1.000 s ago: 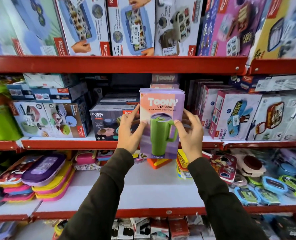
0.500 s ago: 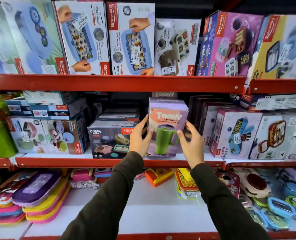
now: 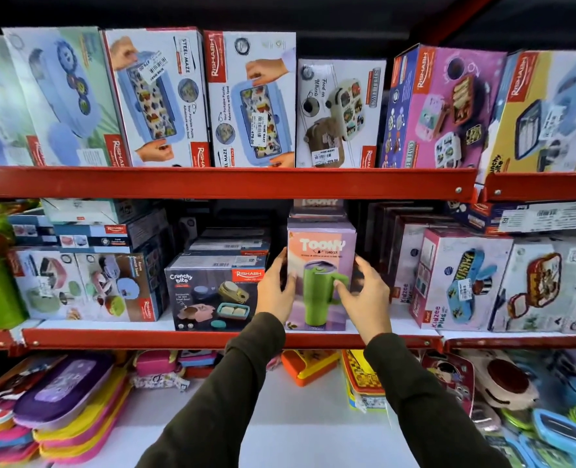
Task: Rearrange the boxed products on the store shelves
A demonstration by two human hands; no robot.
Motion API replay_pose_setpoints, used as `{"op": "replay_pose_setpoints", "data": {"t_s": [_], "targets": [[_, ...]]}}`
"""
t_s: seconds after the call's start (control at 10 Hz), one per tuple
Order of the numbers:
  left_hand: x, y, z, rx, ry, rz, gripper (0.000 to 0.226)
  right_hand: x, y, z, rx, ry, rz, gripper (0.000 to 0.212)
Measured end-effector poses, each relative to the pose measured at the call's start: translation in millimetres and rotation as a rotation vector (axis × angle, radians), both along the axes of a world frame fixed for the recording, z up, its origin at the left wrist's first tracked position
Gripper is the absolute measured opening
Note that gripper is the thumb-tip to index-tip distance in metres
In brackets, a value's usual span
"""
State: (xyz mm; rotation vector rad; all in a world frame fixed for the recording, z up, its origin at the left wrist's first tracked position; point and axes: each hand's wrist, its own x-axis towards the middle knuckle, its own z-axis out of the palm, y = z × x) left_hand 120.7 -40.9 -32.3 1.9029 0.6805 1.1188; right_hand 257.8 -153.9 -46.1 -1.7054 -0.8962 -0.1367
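Observation:
A tall pink and purple "Toony" tumbler box (image 3: 320, 255) with a green mug pictured on it stands upright at the front of the middle shelf (image 3: 192, 338). My left hand (image 3: 274, 292) presses its left side, thumb on the front face. My right hand (image 3: 364, 295) holds its right side, thumb across the front. Behind it, more Toony boxes (image 3: 318, 207) are stacked up to the shelf above. A dark "Crunchy bite" box (image 3: 212, 295) sits just left of my left hand.
Kidzee Plus lunch-box cartons (image 3: 458, 282) stand to the right, other boxed bowls (image 3: 84, 285) to the left. The top shelf (image 3: 212, 182) holds upright lunch-box cartons. The lower shelf (image 3: 279, 420) carries loose colourful lunch boxes at both sides.
Both hands carried the Toony box forward from in front of the shelf into the middle shelf gap and set it down upright at the shelf's front edge.

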Motion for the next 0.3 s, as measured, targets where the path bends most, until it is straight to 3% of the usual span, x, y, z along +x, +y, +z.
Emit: {"op": "replay_pose_setpoints", "data": {"t_s": [0.3], "targets": [[2,-7,2,-0.023,0.011,0.003,0.059,-2,1,0,0.033,-0.009,-0.014,0.07]]}}
